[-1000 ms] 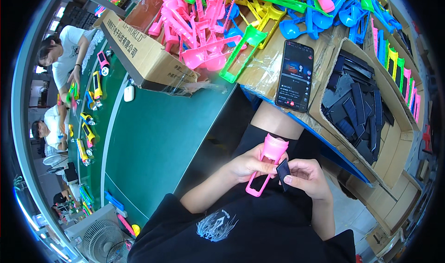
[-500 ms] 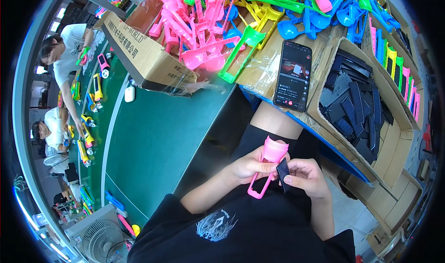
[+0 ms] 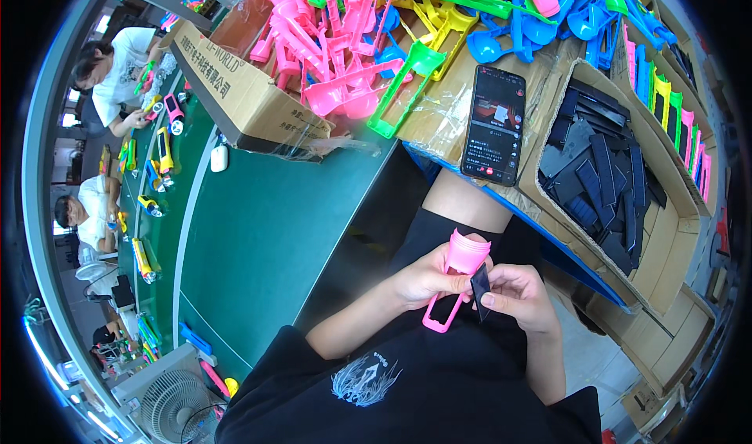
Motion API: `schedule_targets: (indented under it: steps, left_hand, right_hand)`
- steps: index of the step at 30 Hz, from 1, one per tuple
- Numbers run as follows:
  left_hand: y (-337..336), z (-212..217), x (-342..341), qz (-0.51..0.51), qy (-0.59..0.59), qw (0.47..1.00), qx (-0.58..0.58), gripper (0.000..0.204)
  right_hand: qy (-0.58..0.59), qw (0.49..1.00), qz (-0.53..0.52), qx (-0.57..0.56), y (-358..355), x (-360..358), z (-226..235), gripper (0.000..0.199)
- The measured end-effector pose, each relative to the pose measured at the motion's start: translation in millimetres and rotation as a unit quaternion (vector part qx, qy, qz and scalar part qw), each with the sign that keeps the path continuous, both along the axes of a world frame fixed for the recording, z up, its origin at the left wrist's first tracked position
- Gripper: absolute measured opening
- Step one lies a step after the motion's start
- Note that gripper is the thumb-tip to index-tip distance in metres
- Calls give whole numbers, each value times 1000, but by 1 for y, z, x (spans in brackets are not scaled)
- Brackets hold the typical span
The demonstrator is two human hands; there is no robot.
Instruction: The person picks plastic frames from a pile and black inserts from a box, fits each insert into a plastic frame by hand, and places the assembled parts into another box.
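Note:
Above my lap, my left hand (image 3: 427, 281) is closed round a pink plastic flashlight housing (image 3: 468, 252). Its threaded round end points up and away, and a long rectangular opening runs along its handle. Beside it, my right hand (image 3: 523, 294) pinches a small dark flat panel (image 3: 480, 287) between thumb and fingers. The panel is tilted and close against the housing's right side; whether they touch I cannot tell. My left thumb covers part of the housing's middle.
A carton of dark panels (image 3: 599, 170) stands at the right. A phone (image 3: 497, 127) lies on cardboard near a heap of pink housings (image 3: 345, 60) and other coloured ones. Two co-workers sit left beyond the green table (image 3: 266, 209); a fan (image 3: 168, 405) stands lower left.
My hands, the housing and the panel have shifted very slightly right. At the left, a co-worker's outstretched arm has drawn back from the flashlights on the table.

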State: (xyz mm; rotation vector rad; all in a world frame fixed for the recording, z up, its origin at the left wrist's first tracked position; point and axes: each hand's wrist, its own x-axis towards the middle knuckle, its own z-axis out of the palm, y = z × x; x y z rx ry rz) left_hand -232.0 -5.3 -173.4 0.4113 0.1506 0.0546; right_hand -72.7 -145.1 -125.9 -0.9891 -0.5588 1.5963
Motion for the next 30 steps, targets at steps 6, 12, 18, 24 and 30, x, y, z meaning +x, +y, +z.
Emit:
schedule_targets:
  steps: [6, 12, 18, 24, 30]
  left_hand:
    - [-10, 8, -4, 97, 56, 992, 49, 44]
    - [-24, 2, -19, 142, 24, 968, 204, 40]
    - [-19, 0, -19, 117, 38, 975, 187, 40]
    - [-18, -4, -17, 92, 26, 982, 164, 41]
    - [-20, -7, -14, 93, 15, 984, 152, 44]
  right_hand:
    - [2, 989, -144, 12, -2, -10, -5, 20]
    - [16, 979, -203, -9, 4, -18, -8, 17]
    - [13, 981, -192, -9, 5, -17, -11, 17]
    - [8, 984, -175, -11, 2, -16, -12, 21]
    - [26, 987, -161, -8, 2, -17, -14, 23]
